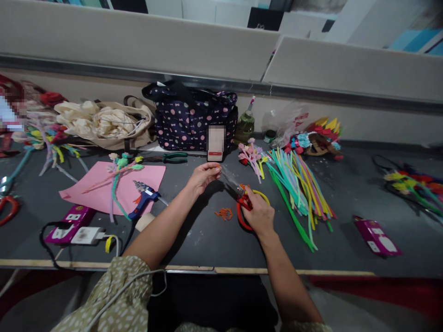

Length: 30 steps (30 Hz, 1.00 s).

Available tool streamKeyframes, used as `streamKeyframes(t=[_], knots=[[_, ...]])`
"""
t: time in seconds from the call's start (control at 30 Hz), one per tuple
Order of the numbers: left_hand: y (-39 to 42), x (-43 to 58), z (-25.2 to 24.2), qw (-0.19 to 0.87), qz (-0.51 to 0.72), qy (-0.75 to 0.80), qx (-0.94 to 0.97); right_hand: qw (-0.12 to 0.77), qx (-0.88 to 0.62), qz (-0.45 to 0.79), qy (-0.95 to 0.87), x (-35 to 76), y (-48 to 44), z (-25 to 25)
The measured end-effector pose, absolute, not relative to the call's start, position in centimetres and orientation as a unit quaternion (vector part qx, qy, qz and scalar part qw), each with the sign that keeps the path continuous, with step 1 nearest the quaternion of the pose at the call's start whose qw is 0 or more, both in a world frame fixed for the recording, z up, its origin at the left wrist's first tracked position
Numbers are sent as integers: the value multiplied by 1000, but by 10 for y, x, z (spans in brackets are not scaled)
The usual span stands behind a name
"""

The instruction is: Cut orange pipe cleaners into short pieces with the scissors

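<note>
My right hand [259,213] grips red and yellow handled scissors [242,193], whose blades point up and left toward my left hand [203,176]. My left hand is closed in a pinch on a small orange piece at its fingertips, right at the scissor tips. Several short orange clippings [224,213] lie on the dark table [207,240] between my forearms. A fan of coloured pipe cleaners [297,184] lies just right of my right hand.
A blue glue gun [143,199] rests on pink paper [104,184]. A dotted navy bag [194,117], cream cloth bag [104,121], green pliers [173,157], purple power strip [67,221] and pipe-cleaner flowers [252,156] stand around. A purple packet [377,235] lies at right.
</note>
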<state>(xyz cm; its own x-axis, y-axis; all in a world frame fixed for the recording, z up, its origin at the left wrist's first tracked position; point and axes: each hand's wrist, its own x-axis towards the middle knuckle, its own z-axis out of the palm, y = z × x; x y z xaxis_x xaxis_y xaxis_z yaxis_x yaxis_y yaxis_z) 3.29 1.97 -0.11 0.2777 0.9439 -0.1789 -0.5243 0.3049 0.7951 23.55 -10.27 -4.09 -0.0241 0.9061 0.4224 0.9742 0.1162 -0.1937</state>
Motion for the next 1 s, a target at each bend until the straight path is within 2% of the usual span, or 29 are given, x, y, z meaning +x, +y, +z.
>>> streamKeyframes(t=[1.0], knots=[[21, 32, -3, 736, 502, 352, 287, 229, -664, -75, -708, 234, -103, -41]])
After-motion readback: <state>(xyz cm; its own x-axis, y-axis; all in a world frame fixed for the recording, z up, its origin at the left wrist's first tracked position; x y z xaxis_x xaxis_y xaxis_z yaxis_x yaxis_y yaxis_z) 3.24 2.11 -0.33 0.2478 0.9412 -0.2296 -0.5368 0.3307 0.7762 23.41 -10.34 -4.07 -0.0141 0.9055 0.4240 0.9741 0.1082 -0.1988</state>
